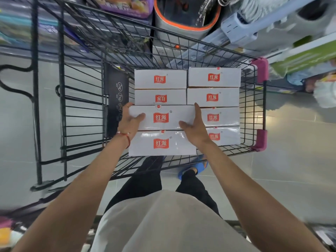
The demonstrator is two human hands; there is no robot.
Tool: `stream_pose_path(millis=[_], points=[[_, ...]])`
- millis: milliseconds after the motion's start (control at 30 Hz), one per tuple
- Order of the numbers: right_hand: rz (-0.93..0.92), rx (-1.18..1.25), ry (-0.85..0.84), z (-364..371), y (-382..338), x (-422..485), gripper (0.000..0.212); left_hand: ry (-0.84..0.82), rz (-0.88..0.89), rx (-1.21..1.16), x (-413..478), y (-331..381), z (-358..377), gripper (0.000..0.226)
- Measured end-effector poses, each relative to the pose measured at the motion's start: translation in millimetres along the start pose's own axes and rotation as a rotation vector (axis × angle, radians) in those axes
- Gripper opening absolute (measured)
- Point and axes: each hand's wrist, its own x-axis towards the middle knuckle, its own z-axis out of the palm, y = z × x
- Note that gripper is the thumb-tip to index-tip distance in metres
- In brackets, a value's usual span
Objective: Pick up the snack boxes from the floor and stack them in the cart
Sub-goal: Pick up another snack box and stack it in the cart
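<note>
White, glossy, red-logoed cardboard snack box gripped crosswise by its short ends, left hand and right hand clamped equally near, at the left side of the black wire cart, just behind the matching white box at the near-left corner.

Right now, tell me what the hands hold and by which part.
One white Hongpai snack box: left hand grips its left end, right hand its right end.

Left grip and right grip outstretched, level, both curled, thumbs inward
</note>
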Motion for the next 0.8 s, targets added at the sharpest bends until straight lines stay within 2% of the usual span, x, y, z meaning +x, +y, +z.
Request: stream_pose_path(millis=[67, 167, 300, 400, 467, 600, 800], points=[[0.006, 0.032, -0.003, -3.0, 0.5, -7.7, 0.082, 0.035, 0.004, 0.028, -3.0, 1.8, 2.7, 0.069], [-0.006, 0.129, 0.005, -10.7, 5.3, -24.2, 0.075, 0.171, 0.028, 0.086, -9.9, 1.9, 5.6, 0.084], [-0.036, 0.179, 0.132, -24.8, 23.6, -46.8, 0.059, 0.267, 0.192, 0.096, -26.5, -3.8, 17.7, 0.08], [-0.06, 0.262, 0.212, -38.7, 42.7, -62.1, 0.042, 0.292, 0.301, 0.108, -47.9, -5.2, 37.0, 0.065], [-0.085, 0.301, 0.244, -48.1, 56.5, -72.2, 0.036, 0.271, 0.357, 0.124, -60.2, -7.5, 52.2, 0.06], [-0.118, 0.428, 0.297, -68.1, 84.6, -97.5, 0.031, 0.165, 0.389, 0.144, -89.9, -8.1, 88.3, 0.068], [-0.176, 0.59, 0.36, -108.2, 130.8, -150.2, 0.024, -0.003, 0.461, 0.155, -158.7, -7.4, 158.9, 0.054]])
